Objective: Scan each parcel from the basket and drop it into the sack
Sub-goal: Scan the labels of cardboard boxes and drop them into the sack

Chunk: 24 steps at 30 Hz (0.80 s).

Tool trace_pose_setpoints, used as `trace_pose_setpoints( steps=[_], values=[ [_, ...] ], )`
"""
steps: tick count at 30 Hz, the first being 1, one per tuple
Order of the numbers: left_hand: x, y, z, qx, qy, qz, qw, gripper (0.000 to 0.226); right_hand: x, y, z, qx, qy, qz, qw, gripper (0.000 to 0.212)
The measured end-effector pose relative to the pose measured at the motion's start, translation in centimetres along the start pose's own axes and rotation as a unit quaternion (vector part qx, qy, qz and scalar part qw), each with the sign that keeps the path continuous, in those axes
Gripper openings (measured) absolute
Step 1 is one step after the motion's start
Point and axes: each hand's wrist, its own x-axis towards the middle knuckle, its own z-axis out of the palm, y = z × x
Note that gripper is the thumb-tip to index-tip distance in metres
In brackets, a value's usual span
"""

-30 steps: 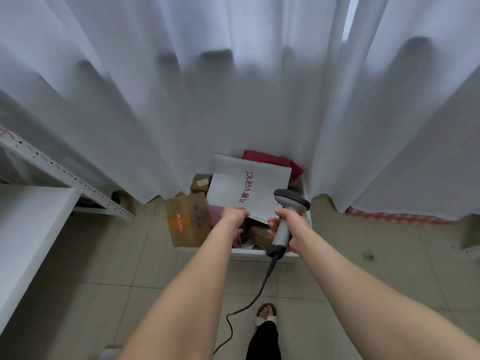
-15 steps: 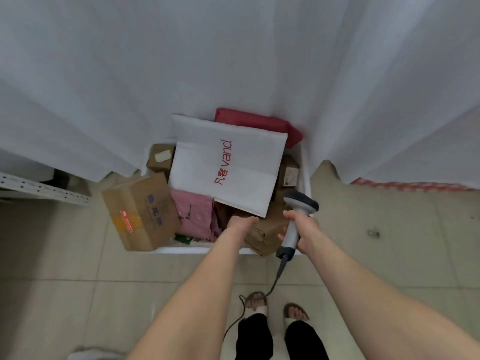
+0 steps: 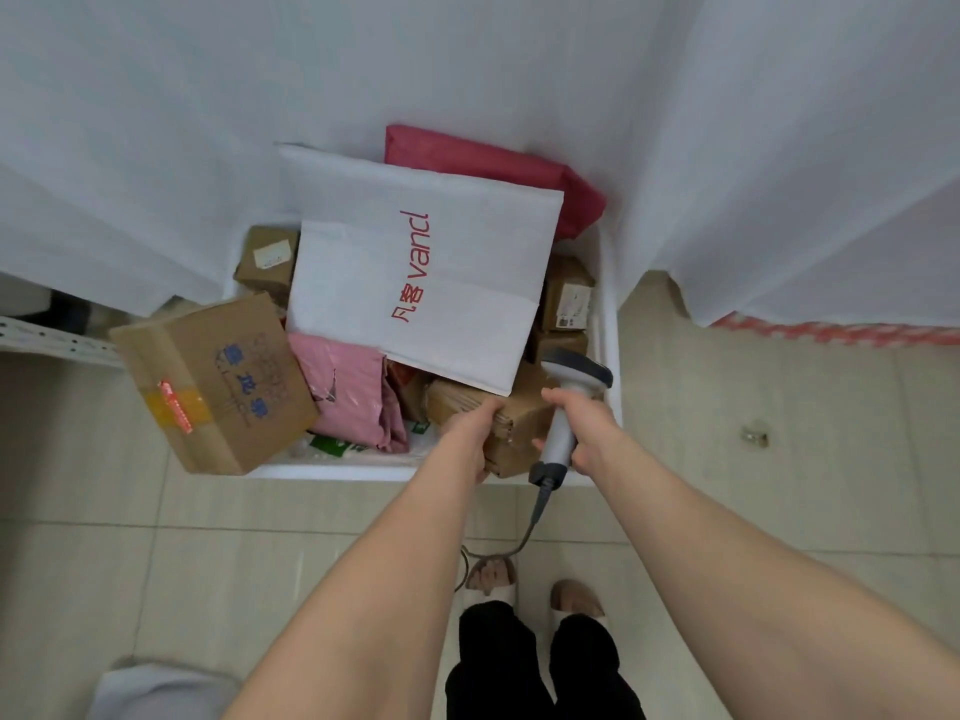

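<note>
Matt brown cardboard box (image 3: 210,383); glossy pink plastic mailer (image 3: 349,392); smooth white paper bag (image 3: 421,272).

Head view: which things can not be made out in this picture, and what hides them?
- Brown parcel: partly covered by left hand, right hand and scanner; no label shows.
- Basket: far end behind the curtain.
- Box label: too small to read.
- Pale thing: cut by bottom edge; perhaps the sack.
</note>
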Motion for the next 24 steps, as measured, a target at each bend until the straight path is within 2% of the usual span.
trace_pose_setpoints(
  steps=[7, 14, 16, 17, 19, 20, 24],
  values=[
    [-6.9, 1.7, -1.8, 0.006, 0.012, -0.002, 1.0, 0.037, -6.8, -1.9, -0.9, -0.006, -0.021, 0.006, 1.0, 0.046],
    [-19.0, 4.6, -6.4, 0.01, 0.026, 0.034, 0.999, 0.034, -18.7, -5.8, -0.4, -0.009, -0.039, -0.048, 0.998, 0.044],
    [-23.1, 6.2, -7.4, 0.003, 0.006, 0.067, 0.998, 0.036, -22.1, -7.1, 0.1, -0.012, -0.05, -0.067, 0.996, 0.044],
    [-24.7, 7.0, -8.0, -0.009, 0.009, 0.091, 0.996, 0.049, -23.8, -7.8, 0.4, -0.012, -0.056, -0.075, 0.995, 0.045],
    [-26.4, 8.6, -9.2, -0.023, 0.033, 0.145, 0.989, 0.089, -27.2, -9.2, 1.0, -0.013, -0.072, -0.09, 0.993, 0.041],
    [-27.3, 9.4, -9.9, -0.026, 0.044, 0.167, 0.985, 0.099, -28.8, -9.8, 1.3, -0.012, -0.081, -0.097, 0.992, 0.036],
    [-36.7, 11.4, -12.6, -0.004, 0.093, 0.306, 0.948, 0.084, -35.0, -11.8, 2.5, 0.013, -0.131, -0.124, 0.983, 0.018]
  ],
)
